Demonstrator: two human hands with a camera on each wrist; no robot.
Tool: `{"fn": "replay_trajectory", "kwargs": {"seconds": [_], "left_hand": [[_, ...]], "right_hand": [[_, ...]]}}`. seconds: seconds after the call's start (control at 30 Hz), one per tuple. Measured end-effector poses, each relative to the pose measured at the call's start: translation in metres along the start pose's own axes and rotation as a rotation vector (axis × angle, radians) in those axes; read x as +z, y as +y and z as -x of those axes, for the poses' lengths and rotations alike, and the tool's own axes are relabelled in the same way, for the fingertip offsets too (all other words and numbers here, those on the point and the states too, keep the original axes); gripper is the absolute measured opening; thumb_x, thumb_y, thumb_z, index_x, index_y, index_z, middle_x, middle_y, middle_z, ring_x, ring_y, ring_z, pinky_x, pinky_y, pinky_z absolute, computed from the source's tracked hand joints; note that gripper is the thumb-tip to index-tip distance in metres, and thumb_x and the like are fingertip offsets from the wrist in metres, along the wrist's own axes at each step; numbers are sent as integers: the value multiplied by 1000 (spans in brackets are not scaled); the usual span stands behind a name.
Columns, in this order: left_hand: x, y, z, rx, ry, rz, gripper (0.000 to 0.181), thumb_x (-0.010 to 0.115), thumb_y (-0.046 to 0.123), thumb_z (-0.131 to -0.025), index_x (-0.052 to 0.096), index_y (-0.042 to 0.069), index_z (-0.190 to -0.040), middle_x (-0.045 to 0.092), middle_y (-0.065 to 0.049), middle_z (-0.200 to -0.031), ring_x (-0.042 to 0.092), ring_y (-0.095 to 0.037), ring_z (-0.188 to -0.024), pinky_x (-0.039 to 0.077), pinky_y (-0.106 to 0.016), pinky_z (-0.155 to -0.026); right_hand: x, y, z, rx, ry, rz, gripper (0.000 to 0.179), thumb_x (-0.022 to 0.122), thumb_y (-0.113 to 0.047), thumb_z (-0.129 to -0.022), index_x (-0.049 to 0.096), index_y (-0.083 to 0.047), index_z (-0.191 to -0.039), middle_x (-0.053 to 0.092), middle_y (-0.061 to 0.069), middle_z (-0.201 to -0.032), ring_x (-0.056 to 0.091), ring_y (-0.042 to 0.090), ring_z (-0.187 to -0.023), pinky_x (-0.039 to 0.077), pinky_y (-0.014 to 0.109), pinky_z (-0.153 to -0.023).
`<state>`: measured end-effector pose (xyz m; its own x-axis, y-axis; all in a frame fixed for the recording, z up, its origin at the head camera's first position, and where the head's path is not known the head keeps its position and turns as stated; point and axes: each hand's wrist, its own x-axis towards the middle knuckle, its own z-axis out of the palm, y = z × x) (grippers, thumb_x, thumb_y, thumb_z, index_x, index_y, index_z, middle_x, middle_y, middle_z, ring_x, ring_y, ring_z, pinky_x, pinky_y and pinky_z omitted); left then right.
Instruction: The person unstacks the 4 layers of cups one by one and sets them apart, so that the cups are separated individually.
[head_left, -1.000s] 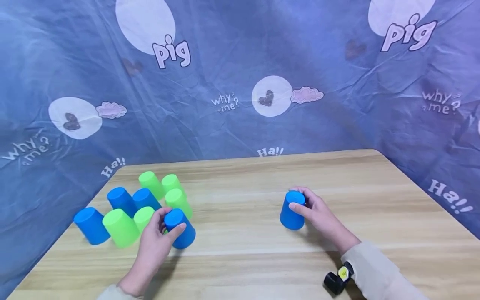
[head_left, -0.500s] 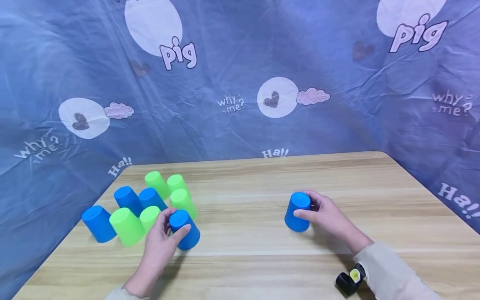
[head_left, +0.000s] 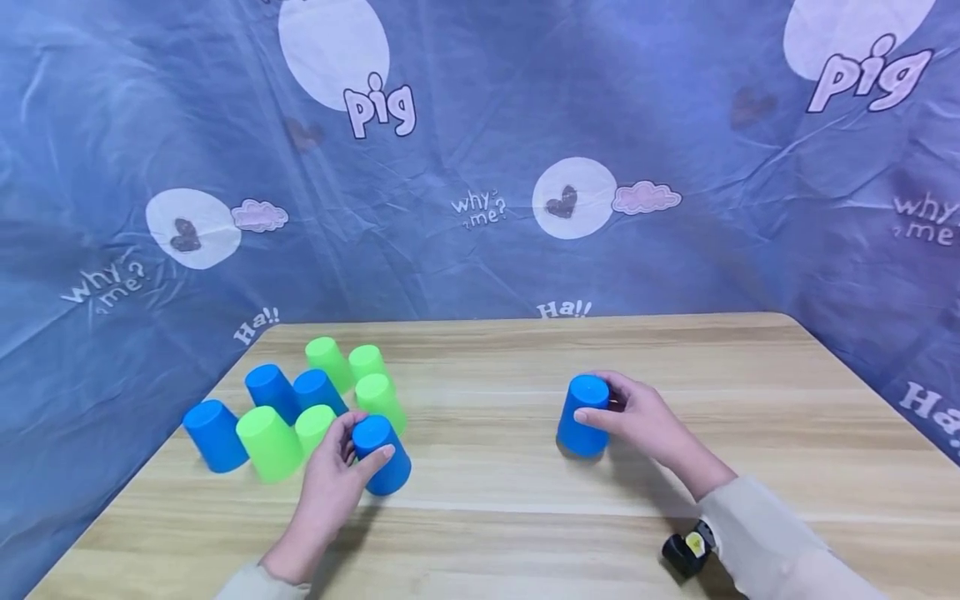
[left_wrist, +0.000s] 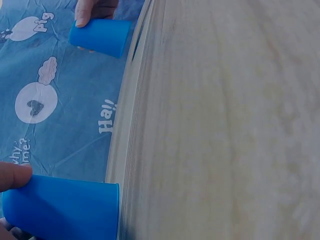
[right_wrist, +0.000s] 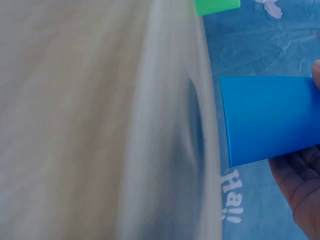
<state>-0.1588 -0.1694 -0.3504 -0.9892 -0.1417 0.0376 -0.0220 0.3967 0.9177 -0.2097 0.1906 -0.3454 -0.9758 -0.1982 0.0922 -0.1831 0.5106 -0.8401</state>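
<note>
In the head view, my left hand [head_left: 330, 479] grips an upside-down blue cup [head_left: 384, 467] at the front right of a cup group; its fingers are partly hidden behind it. Farther right, my right hand [head_left: 637, 417] holds another upside-down blue cup [head_left: 579, 433], thumb on the near side and fingers behind. The left wrist view shows the left hand's blue cup [left_wrist: 65, 207] up close, rim near the tabletop. In the right wrist view, the right hand's blue cup [right_wrist: 272, 120] has its rim towards the tabletop; contact with it is hard to tell.
Several upside-down cups stand at the left, including a green cup [head_left: 268, 446] and a blue cup [head_left: 216, 437]. The wooden table [head_left: 480, 550] meets a blue printed cloth [head_left: 465, 125] behind. A black device [head_left: 686, 552] sits at the right sleeve.
My right hand has moved left with its blue cup during the last half second. The left hand and its cup stay in place. The head view has turned slightly left.
</note>
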Motion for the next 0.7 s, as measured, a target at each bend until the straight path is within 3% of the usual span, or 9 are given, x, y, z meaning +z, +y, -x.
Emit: {"fn": "replay_trajectory", "kwargs": {"seconds": [0.37,0.7], "left_hand": [[2,-1,0,14,-1,8,56,68,13,-84,39,3,-131,42,-20,-138,39,-37,-128,29,-49,-108],[0,-3,-1,12,-5,8,56,68,16,-84,39,5,-132,41,-19,-139,38,-37,-129,28,-49,-108]], "right_hand": [[20,-17,-30,-30,-34,-46,62,71,-36,-81,48,-6,-131,56,17,-125,53,36,-115,47,48,-92],[56,-31,-60,-53,-27,-142,57,72,-34,-79,52,-11,-127,59,11,-122,55,28,-113,45,46,-95]]}}
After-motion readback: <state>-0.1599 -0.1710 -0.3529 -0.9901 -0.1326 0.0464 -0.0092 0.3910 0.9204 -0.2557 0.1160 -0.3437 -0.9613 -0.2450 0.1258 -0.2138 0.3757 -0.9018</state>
